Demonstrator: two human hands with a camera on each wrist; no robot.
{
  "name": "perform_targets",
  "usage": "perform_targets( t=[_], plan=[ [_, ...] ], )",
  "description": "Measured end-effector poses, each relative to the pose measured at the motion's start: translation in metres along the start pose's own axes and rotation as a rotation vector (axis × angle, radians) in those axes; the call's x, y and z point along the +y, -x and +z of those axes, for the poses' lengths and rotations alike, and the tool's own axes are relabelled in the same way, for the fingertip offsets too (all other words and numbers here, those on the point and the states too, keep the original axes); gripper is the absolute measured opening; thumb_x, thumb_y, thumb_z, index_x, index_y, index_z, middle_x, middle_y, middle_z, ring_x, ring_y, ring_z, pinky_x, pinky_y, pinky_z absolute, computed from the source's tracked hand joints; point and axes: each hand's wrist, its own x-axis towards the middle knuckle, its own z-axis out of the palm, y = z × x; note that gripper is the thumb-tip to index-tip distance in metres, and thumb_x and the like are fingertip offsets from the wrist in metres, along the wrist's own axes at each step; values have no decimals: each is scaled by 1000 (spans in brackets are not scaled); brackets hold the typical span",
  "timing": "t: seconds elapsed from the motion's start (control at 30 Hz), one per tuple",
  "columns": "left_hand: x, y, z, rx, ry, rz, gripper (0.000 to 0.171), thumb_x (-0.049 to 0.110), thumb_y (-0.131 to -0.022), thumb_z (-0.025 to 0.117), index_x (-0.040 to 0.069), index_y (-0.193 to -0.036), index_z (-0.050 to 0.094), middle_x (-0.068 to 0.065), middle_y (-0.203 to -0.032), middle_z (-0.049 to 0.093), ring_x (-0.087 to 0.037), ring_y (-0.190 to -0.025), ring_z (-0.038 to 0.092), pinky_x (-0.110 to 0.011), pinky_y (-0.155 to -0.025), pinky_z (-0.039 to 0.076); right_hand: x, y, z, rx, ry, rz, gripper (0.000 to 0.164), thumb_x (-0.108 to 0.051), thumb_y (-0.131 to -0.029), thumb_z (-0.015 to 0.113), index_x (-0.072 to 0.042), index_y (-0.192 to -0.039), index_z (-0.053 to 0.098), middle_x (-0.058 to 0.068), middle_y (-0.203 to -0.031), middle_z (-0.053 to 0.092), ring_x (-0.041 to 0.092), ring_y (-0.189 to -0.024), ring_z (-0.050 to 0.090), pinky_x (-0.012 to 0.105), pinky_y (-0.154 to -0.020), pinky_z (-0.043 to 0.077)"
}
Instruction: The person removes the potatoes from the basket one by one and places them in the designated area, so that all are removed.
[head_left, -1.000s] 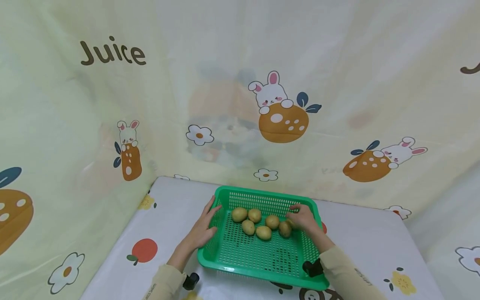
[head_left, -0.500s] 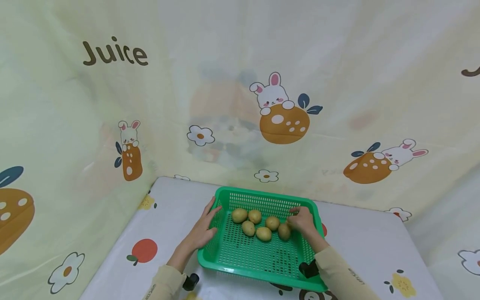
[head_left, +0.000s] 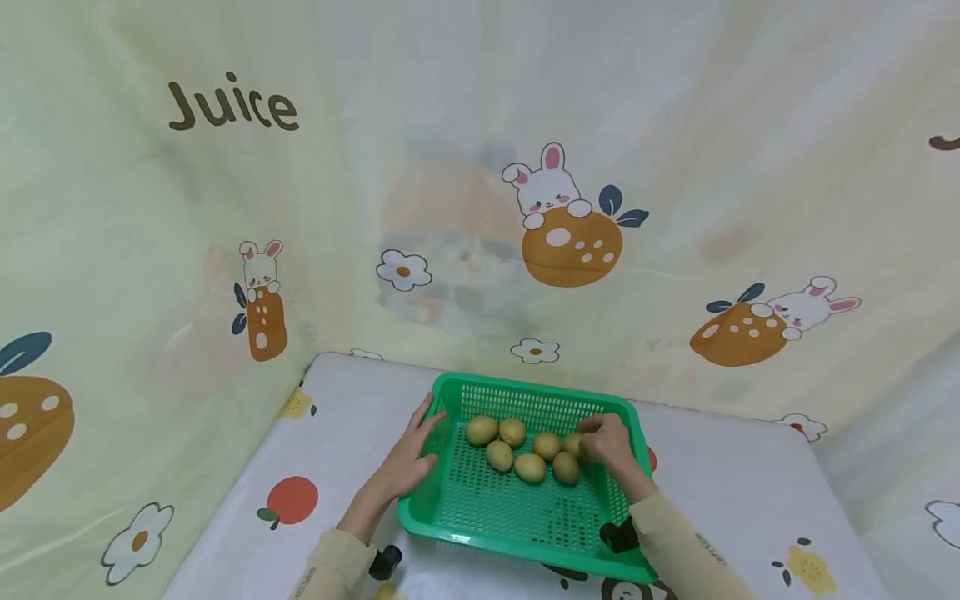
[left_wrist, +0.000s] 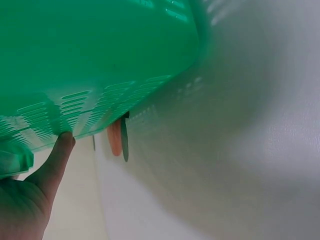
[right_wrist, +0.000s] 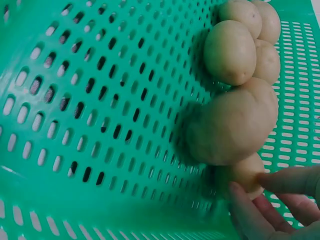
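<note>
A green plastic basket [head_left: 495, 508] with slotted walls holds several potatoes [head_left: 530, 467] in two uneven rows. My left hand [head_left: 405, 462] rests against the basket's left side, fingers spread and mostly straight. In the left wrist view, one digit of that left hand [left_wrist: 37, 192] touches the slotted outer wall; its other fingers are mostly hidden. Inside the basket at the right, my right hand [head_left: 609, 442] pinches the end potato [right_wrist: 245, 175] between thumb and fingers. Touching that potato is a browner one [head_left: 566, 468], blurred in the right wrist view.
The basket stands on a table with a white printed cloth [head_left: 360, 408]. Behind and at the sides hang pale printed curtains [head_left: 450, 317]. A black wrist camera [head_left: 618, 535] on the right sleeve hangs over the basket's front right corner.
My right hand has closed on the end potato and shifted it slightly left. The browner potato beside it has rolled a little toward the front. My left hand has stayed in place.
</note>
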Motion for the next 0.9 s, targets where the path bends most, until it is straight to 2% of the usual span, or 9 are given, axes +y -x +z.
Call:
perform_targets(
  t=[0.1, 0.27, 0.33, 0.6, 0.9],
  plan=[
    [2, -1, -1, 5, 6, 7, 71, -1, -77, 50, -2, -148, 39, -13, -165, 7, -36, -148, 14, -63, -110, 27, -1, 0, -1, -47, -84, 34, 44, 11, -69, 53, 15, -111, 65, 34, -111, 62, 32, -81, 63, 39, -58, 57],
    [3, -2, -2, 18, 8, 18, 72, -2, -76, 50, -4, -147, 40, -15, -164, 8, -38, -148, 15, -64, -109, 27, 1, 1, -2, -122, -167, 58, 43, 10, -77, 56, 19, -118, 59, 39, -123, 53, 46, -102, 60, 48, -69, 59],
    [3, -1, -2, 11, 7, 16, 72, -2, -76, 50, -3, -147, 39, -14, -164, 8, -38, -148, 15, -63, -109, 27, 1, 1, -1, -134, -181, 64, 43, 9, -78, 56, 19, -119, 58, 40, -124, 52, 48, -105, 59, 50, -71, 58],
    [1, -1, 2, -6, 11, 2, 73, -1, -77, 52, -1, -148, 39, -12, -165, 7, -35, -149, 12, -62, -111, 25, 3, 5, -2, -131, -174, 49, 39, 6, -82, 56, 20, -119, 58, 39, -121, 54, 43, -99, 63, 51, -72, 58],
    [1, -1, 2, 12, 18, 6, 73, -2, -76, 52, -2, -148, 39, -13, -165, 8, -38, -148, 14, -64, -110, 25, -5, 8, -9, -118, -196, 30, 36, 7, -83, 58, 22, -116, 59, 40, -117, 57, 39, -94, 66, 45, -70, 59]
  ],
)
